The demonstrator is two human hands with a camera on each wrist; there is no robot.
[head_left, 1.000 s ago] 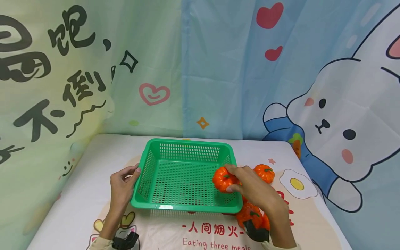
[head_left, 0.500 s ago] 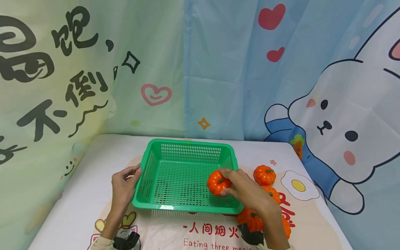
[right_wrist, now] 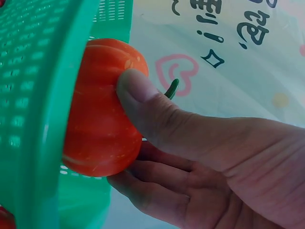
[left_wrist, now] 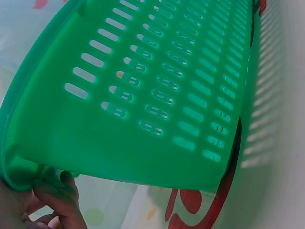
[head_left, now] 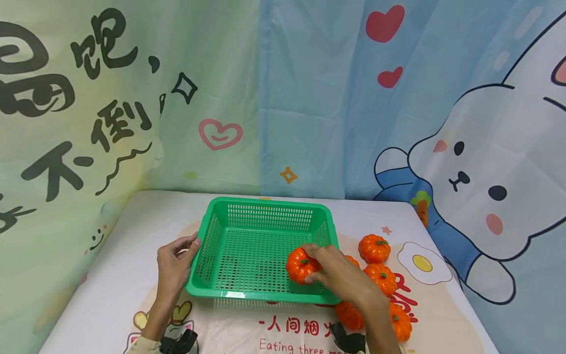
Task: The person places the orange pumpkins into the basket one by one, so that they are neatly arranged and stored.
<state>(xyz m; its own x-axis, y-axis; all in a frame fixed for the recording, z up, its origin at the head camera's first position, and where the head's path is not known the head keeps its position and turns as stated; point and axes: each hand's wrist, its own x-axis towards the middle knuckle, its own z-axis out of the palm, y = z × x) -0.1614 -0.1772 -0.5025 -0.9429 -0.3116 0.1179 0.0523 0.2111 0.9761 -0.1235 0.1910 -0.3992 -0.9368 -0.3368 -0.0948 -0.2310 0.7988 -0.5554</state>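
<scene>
A green plastic basket (head_left: 265, 212) with slotted walls stands in the middle of the table in the head view. My left hand (head_left: 176, 263) grips its left rim; the left wrist view shows the fingers (left_wrist: 59, 195) curled at the rim's corner. An orange pumpkin (head_left: 301, 265) with a green stem is held in my right hand (head_left: 340, 273), over the basket's right front part. In the right wrist view the thumb lies on the pumpkin (right_wrist: 105, 109) near its stem, with the other fingers beneath, and the basket rim hides part of it.
Several more pumpkins lie right of the basket, among them a far pumpkin (head_left: 374, 248), a middle pumpkin (head_left: 381, 279) and a near pumpkin (head_left: 400, 323). My right forearm partly covers this group. A printed cloth (head_left: 239, 324) covers the table, and a curtain (head_left: 305, 98) hangs behind.
My right hand has carried the pumpkin leftward and slightly nearer, from the basket's right rim to over its inside. The left hand stays on the rim.
</scene>
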